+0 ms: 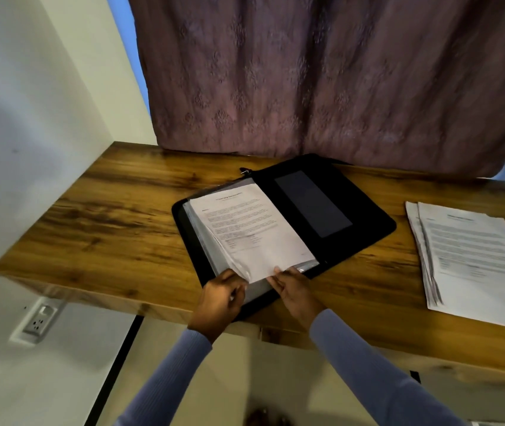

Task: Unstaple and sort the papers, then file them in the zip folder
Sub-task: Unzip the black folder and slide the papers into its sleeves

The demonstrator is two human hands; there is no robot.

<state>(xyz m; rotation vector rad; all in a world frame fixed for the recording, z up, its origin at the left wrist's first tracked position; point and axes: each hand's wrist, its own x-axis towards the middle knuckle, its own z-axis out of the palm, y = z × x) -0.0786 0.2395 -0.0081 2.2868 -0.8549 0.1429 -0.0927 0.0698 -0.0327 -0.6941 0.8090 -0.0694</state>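
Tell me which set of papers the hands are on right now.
The papers lying in the open zip folder, with both hands at their near edge; the stack at the table's right lies untouched.

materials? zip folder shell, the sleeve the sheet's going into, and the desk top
Zip folder: black and matte, looks like fabric or soft synthetic; no shine, rounded soft edges.
Sleeve: clear plastic film, judging by its grey translucence and the glare at its near edge.
Desk top: wood grain with a smooth sheen; solid wood or laminate, cannot tell.
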